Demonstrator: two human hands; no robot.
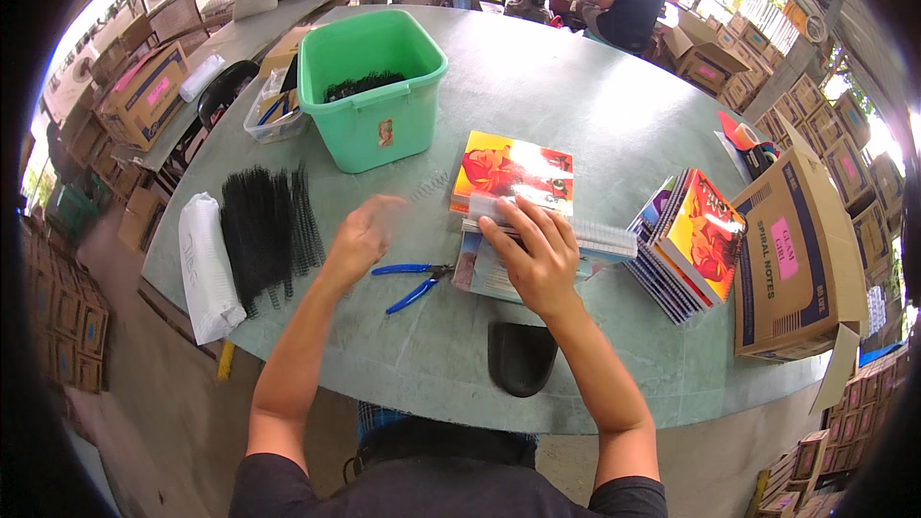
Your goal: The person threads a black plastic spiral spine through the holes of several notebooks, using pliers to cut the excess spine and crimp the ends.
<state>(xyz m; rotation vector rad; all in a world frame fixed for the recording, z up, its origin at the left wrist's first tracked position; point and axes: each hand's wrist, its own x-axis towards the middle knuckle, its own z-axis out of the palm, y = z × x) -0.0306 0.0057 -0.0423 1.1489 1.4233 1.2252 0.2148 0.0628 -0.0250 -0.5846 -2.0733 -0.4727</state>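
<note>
My left hand [369, 228], smeared by motion, is closed with its fingers pinched on a thin spiral binding coil [429, 188] pointing toward the notebooks. My right hand [537, 249] grips an unbound notebook [604, 238], its fingers lying over the punched-looking edge and the pages turned toward me. Beneath it are more notebooks [484, 264]. Just beyond lies a stack of notebooks with a red and yellow cover [513, 168]. Blue-handled pliers [413, 285] rest between my forearms, jaws near the stack. A black rounded object [521, 358] sits by my right wrist.
Left are black spiral coils [269, 235] and a white plastic package [206, 269]. A green bin [372, 115] holds black coils, beside a clear container [273, 118]. Bound notebooks [691, 245], a carton [796, 249] and a tape dispenser [758, 155] stand right. A person [633, 0] sits beyond.
</note>
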